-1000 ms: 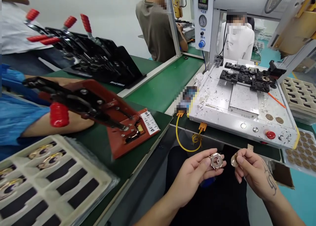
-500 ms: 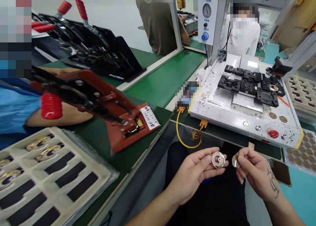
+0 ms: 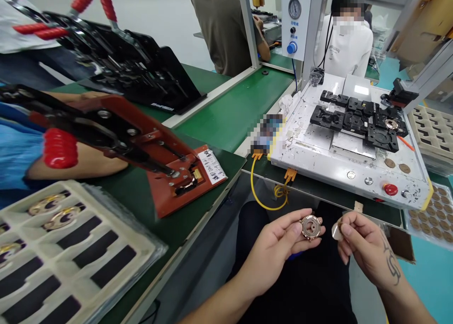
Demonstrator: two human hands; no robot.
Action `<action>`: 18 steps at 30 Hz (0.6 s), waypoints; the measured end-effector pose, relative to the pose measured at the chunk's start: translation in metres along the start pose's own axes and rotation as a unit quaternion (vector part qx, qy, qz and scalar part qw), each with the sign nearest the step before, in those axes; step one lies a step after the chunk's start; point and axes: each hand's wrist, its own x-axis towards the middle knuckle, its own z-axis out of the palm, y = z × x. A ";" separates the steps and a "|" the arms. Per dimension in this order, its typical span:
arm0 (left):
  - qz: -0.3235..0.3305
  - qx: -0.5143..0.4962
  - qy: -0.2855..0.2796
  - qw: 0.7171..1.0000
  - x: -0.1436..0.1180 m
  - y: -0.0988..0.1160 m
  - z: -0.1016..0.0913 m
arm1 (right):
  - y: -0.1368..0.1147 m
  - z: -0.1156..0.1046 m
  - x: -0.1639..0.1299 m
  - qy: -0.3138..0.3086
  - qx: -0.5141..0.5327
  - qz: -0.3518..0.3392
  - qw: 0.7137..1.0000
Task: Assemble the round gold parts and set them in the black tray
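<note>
My left hand (image 3: 283, 236) holds a rose-gold watch case (image 3: 311, 228), pinched between thumb and fingers, its ringed round face turned up. Just to the right, my right hand (image 3: 359, 239) is closed on a thin, shiny round disc (image 3: 337, 230), gripped at its edge by thumb and forefinger. A small gap separates disc and case. Both hands are above my dark-clothed lap, in front of the bench edge. What the disc's far side looks like is hidden.
A white press machine (image 3: 318, 168) carries black fixture blocks (image 3: 357, 118) and a red button (image 3: 390, 189). At left stand a red-brown toggle clamp (image 3: 166, 191) and a tray (image 3: 145, 248) with gold cases. Brown discs (image 3: 430, 215) lie at right. Other people sit beyond.
The disc in my right hand has tilted and shows more of its shiny face. The left hand keeps its hold on the watch case. The view has shifted slightly.
</note>
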 end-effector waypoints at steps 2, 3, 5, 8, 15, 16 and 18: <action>0.006 0.008 0.000 1.000 -0.001 -0.001 0.000 | 0.000 0.000 -0.001 -0.003 -0.004 0.004 1.000; 0.009 0.011 0.000 1.000 -0.002 -0.002 0.001 | -0.001 0.001 -0.001 -0.005 -0.007 0.006 1.000; 0.011 0.017 0.001 1.000 -0.003 -0.001 0.001 | -0.002 0.003 -0.002 -0.013 -0.011 0.012 1.000; 0.012 0.016 0.000 1.000 -0.002 -0.001 0.001 | -0.004 0.007 -0.001 -0.023 -0.020 0.028 0.999; 0.006 0.006 0.004 1.000 -0.001 -0.003 -0.001 | 0.001 0.007 0.002 -0.047 -0.032 0.034 0.998; 0.008 0.008 0.005 1.000 -0.001 -0.003 -0.001 | 0.001 0.007 0.003 -0.050 -0.034 0.034 0.998; 0.014 0.016 0.006 1.000 -0.002 -0.004 0.000 | -0.002 0.010 0.004 -0.050 -0.058 0.021 0.997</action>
